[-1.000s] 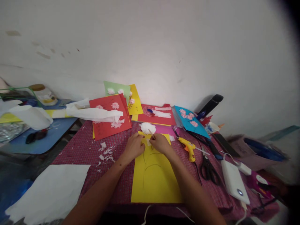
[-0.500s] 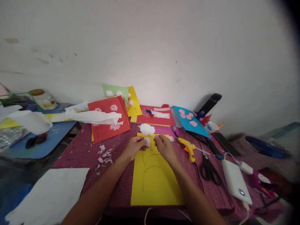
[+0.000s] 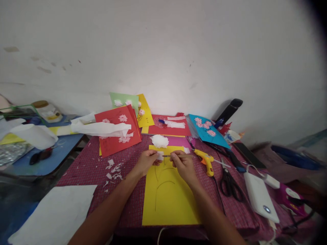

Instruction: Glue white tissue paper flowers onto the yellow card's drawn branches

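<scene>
My left hand (image 3: 147,161) pinches a small piece of white paper (image 3: 160,156) above the top of a yellow sheet (image 3: 171,200). My right hand (image 3: 182,163) grips a thin, dark stick (image 3: 166,156), whose tip points left and reaches the paper's edge; whether it touches cannot be made out. Dark curved lines are drawn on the yellow sheet beneath both hands. Just beyond them lies a fluffy heap of white paper pieces (image 3: 159,141). A yellow glue gun (image 3: 207,161) rests to the right of my right hand.
Black scissors (image 3: 230,185) and a white power bank (image 3: 261,197) lie on the right. Paper scraps (image 3: 114,172) and a white sheet (image 3: 53,214) are on the left. Cards with pink flowers, including a red card (image 3: 114,136) and a blue card (image 3: 206,131), stand toward the wall.
A thin stick now shows clearly in my right hand, extending to the paper held by my left. My right hand has shifted slightly right; the view has moved a little.
</scene>
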{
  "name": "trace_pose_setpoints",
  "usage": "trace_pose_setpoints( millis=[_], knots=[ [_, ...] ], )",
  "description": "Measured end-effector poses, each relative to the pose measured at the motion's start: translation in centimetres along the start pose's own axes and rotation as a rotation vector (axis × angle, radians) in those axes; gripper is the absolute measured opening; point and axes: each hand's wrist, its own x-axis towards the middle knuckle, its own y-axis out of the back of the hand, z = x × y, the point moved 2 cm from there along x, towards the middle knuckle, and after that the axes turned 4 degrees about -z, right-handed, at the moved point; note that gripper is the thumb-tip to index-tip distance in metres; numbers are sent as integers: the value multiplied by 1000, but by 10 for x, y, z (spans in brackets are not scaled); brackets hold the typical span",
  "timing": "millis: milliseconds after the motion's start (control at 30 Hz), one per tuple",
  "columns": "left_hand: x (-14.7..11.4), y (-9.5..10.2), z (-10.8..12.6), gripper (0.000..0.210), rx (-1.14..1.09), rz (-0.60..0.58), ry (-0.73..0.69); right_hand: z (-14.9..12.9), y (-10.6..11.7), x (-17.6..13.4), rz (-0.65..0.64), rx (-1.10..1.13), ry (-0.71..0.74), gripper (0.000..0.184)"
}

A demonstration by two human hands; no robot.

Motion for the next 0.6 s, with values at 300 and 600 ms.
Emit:
trace_pose_setpoints(
  millis=[300,600],
  knots=[
    [-4,-3,3,28,12,-62,-12,4,-5,0,-12,-102,-39,34],
    [-10,-6,10,29,-37,-146,-11,16,-6,3,48,197,-180,32]
  ],
)
